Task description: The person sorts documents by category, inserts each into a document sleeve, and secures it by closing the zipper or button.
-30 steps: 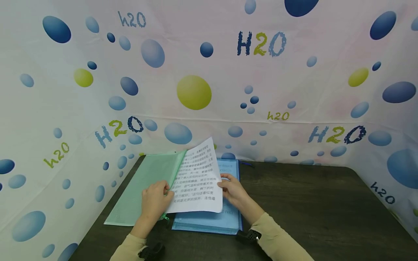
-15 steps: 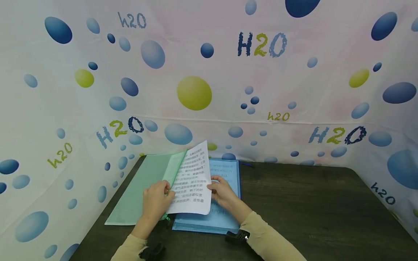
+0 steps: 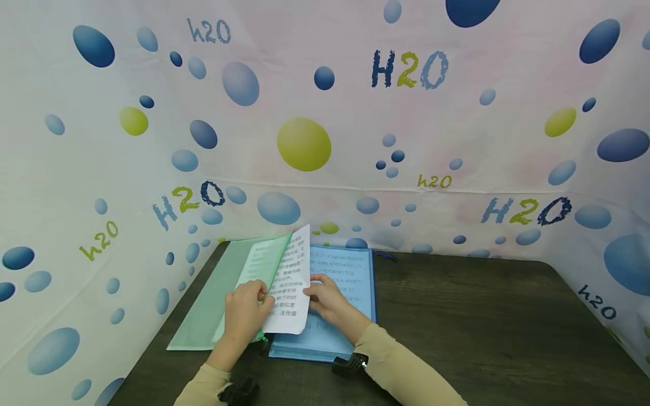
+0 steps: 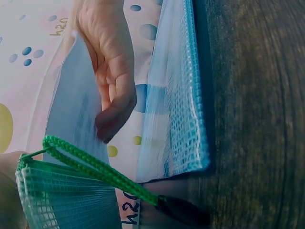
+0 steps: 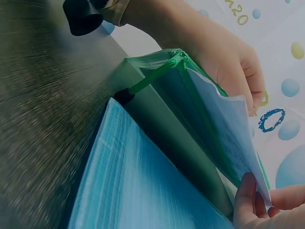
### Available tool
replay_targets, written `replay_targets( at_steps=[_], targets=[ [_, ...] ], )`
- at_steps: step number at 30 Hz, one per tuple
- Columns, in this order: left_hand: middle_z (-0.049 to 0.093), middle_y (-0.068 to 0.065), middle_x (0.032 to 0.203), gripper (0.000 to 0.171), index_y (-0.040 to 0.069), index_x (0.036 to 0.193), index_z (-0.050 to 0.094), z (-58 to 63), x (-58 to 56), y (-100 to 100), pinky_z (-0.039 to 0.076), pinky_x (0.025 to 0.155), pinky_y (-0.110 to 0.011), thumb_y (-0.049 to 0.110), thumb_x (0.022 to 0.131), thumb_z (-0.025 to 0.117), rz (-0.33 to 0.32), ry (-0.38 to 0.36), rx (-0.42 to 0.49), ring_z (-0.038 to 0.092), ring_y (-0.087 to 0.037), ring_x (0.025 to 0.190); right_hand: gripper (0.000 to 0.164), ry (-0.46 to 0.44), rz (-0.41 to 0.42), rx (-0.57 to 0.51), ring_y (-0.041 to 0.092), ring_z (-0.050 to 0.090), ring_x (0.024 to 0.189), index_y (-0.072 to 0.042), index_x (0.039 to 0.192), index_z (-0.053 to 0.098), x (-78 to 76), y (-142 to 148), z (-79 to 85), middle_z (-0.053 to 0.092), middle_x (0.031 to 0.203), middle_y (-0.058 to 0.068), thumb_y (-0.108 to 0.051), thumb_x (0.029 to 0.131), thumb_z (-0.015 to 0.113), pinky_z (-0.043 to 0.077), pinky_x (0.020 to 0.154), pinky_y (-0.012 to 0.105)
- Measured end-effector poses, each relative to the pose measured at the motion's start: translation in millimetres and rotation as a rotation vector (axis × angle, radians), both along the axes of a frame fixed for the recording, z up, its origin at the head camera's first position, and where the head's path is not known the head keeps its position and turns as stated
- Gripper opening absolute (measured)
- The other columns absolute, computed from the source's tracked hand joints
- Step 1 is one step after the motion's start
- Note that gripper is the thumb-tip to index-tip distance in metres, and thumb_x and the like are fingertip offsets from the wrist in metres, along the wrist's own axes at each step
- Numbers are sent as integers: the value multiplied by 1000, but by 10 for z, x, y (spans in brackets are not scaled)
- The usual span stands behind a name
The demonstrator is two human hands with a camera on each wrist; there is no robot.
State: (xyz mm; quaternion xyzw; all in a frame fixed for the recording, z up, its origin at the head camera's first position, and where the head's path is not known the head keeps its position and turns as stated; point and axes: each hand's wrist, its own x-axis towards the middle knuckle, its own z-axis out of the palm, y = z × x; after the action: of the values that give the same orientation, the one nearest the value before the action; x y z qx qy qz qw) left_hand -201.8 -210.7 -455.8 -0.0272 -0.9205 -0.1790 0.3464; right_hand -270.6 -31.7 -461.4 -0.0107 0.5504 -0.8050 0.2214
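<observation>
A green mesh zip pouch (image 3: 203,307) lies at the left of the dark table, its right edge raised. My left hand (image 3: 244,310) pinches that raised edge. A white printed sheet (image 3: 290,301) stands partly inside the pouch, its inner part showing through the green cover. My right hand (image 3: 329,304) pinches the sheet's outer edge between thumb and fingers. In the right wrist view, the sheet (image 5: 224,112) passes into the mouth beside the green zip. The zipper pull (image 4: 102,169) hangs at the near corner in the left wrist view.
A blue mesh zip pouch (image 3: 350,282) with printed text showing through lies beside the green one, partly under the sheet. The dark wooden table (image 3: 487,327) extends to the right. A patterned backdrop (image 3: 431,135) stands behind and along the sides.
My right hand has moved left with the sheet, which has slid further into the green pouch. More of the blue pouch shows. My left hand stays nearly in place.
</observation>
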Motion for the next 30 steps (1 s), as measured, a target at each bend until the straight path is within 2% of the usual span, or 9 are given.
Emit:
replay_targets(
  at_steps=[5, 11, 16, 21, 22, 25, 30],
  targets=[
    [50, 3, 62, 3, 11, 73, 59, -6, -12, -2, 33, 63, -36, 10, 74, 61, 0, -5, -4, 41, -14, 61, 47, -3, -1, 33, 19, 61, 84, 2, 130, 44, -15, -114, -2, 62, 112, 17, 12, 86, 55, 51, 71, 28],
    [50, 3, 62, 3, 11, 73, 59, -19, -21, -1, 34, 62, -36, 9, 73, 62, -2, 2, -13, 43, -14, 60, 45, 65, 35, 117, 15, 60, 73, 2, 128, 46, -24, -214, -26, 66, 113, 19, 7, 85, 59, 48, 63, 26],
    [50, 3, 61, 6, 12, 73, 59, -21, -11, -1, 33, 62, -36, 7, 72, 63, -2, 9, -26, 43, -15, 60, 44, 118, 50, 208, 13, 60, 74, -2, 126, 50, -49, -278, -52, 68, 113, 14, 1, 84, 63, 47, 61, 24],
    [49, 3, 61, 7, 12, 72, 59, -26, -7, 0, 32, 61, -35, 7, 72, 64, -2, 10, -30, 42, -14, 60, 42, 209, 48, 312, 10, 59, 74, -3, 123, 55, -59, -332, -26, 69, 109, 11, -5, 83, 67, 43, 61, 24],
    [49, 3, 61, 8, 12, 72, 58, -29, -7, 0, 32, 61, -34, 7, 72, 64, -4, 11, -30, 42, -14, 60, 42, 226, 47, 329, 10, 58, 74, -2, 123, 56, -30, -331, 23, 69, 108, 12, -5, 83, 67, 42, 62, 25],
    [50, 3, 62, 7, 12, 73, 59, -32, -3, -1, 31, 62, -34, 7, 72, 64, -14, 13, -21, 42, -14, 60, 38, 266, 41, 369, 11, 52, 75, -2, 119, 60, -44, -364, 27, 65, 99, 8, -6, 83, 69, 39, 63, 26],
    [51, 4, 64, 5, 11, 74, 60, -29, 9, 2, 33, 63, -35, 9, 73, 63, -38, 33, -14, 42, -14, 60, 33, 345, 34, 423, 14, 43, 75, -2, 114, 63, -78, -439, -47, 51, 86, 1, -6, 82, 72, 36, 64, 26]
  ],
)
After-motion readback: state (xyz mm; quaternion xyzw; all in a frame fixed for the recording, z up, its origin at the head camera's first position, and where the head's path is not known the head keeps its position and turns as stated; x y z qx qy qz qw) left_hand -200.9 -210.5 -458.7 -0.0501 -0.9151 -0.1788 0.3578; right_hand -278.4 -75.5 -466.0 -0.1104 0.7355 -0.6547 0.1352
